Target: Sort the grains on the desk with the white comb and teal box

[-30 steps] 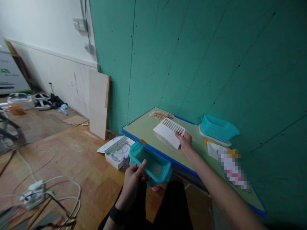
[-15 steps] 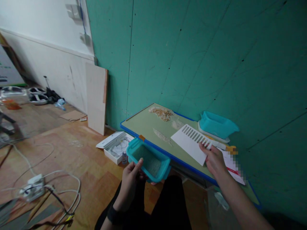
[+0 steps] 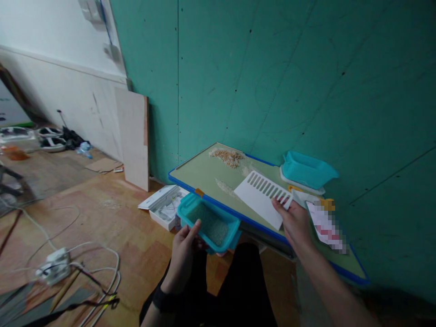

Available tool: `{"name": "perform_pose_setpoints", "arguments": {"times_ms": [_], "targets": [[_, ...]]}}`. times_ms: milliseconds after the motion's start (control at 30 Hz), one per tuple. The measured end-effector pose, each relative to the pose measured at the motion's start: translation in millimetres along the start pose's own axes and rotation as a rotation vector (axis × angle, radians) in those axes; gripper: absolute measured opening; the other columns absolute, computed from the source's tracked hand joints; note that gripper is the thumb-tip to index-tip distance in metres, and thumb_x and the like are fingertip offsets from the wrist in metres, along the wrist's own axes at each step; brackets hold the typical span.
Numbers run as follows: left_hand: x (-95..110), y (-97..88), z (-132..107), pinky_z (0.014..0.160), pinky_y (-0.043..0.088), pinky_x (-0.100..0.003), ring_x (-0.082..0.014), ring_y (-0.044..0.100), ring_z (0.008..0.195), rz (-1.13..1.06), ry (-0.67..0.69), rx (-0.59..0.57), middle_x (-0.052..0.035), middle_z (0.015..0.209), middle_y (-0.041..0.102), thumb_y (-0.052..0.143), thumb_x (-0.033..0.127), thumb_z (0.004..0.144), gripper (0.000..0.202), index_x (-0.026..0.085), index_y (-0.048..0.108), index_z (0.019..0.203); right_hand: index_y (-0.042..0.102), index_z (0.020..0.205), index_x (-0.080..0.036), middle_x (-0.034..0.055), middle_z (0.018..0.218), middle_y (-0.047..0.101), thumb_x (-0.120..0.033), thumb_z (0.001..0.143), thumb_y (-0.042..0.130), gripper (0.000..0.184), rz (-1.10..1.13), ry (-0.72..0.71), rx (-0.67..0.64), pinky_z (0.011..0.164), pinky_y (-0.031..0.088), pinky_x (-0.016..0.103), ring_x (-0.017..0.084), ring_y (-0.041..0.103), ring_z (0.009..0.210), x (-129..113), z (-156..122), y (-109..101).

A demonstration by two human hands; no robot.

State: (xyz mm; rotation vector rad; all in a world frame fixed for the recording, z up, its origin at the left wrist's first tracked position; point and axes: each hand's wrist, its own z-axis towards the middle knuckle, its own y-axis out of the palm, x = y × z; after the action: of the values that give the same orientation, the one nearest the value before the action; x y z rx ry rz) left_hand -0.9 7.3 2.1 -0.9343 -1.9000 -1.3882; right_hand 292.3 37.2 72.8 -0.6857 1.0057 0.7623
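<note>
My left hand (image 3: 184, 247) grips the near rim of a teal plastic box (image 3: 208, 221) with pale grains in it, held just below the front edge of the green table (image 3: 200, 170). My right hand (image 3: 293, 218) pinches the corner of a white slotted scraper card (image 3: 262, 198) that lies tilted on the table top. A thin streak of pale grains (image 3: 225, 186) lies left of the card. A heap of tan grains (image 3: 227, 156) sits at the table's far edge.
A second teal box on a white lid (image 3: 306, 171) stands at the back right, with a paper packet (image 3: 325, 225) near it. On the wooden floor lie an open white carton (image 3: 165, 208), a leaning board (image 3: 131, 138), and a power strip with cables (image 3: 54, 270).
My right hand drew the card back from the grain streak toward the right, then shifted it slightly left again. The left hand kept hold of the teal box at the table edge.
</note>
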Motion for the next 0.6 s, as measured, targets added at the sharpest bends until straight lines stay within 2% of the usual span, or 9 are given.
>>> {"name": "perform_pose_setpoints", "arguments": {"times_ms": [100, 267, 600], "targets": [[0.0, -0.7, -0.3, 0.044, 0.048, -0.021, -0.0106, 0.057, 0.041, 0.017, -0.007, -0.002, 0.0043, 0.049, 0.059, 0.093, 0.061, 0.056, 0.058, 0.019, 0.054, 0.063, 0.076, 0.089, -0.018, 0.0066, 0.084, 0.079, -0.062, 0.071, 0.081, 0.047, -0.059, 0.01, 0.006, 0.077, 0.055, 0.038, 0.027, 0.072, 0.081, 0.4, 4.7, 20.4], [0.2, -0.8, 2.0, 0.045, 0.05, -0.022, -0.0115, 0.058, 0.041, 0.015, -0.005, -0.001, 0.005, 0.047, 0.057, 0.092, 0.06, 0.06, 0.056, 0.02, 0.053, 0.063, 0.075, 0.086, -0.017, 0.0072, 0.078, 0.077, -0.061, 0.074, 0.076, 0.046, -0.126, -0.066, -0.012, 0.068, 0.051, 0.035, 0.025, 0.069, 0.07, 4.0, 15.0, 52.1], [6.0, 2.7, 6.1, 0.044, 0.053, -0.022, -0.0122, 0.06, 0.04, -0.001, -0.043, 0.019, 0.0042, 0.047, 0.058, 0.096, 0.061, 0.052, 0.06, 0.019, 0.053, 0.062, 0.071, 0.079, -0.02, 0.0106, 0.078, 0.077, -0.057, 0.075, 0.067, 0.037, -0.213, -0.163, -0.024, 0.067, 0.048, 0.035, 0.027, 0.07, 0.073, -0.4, 35.2, 108.5]]}}
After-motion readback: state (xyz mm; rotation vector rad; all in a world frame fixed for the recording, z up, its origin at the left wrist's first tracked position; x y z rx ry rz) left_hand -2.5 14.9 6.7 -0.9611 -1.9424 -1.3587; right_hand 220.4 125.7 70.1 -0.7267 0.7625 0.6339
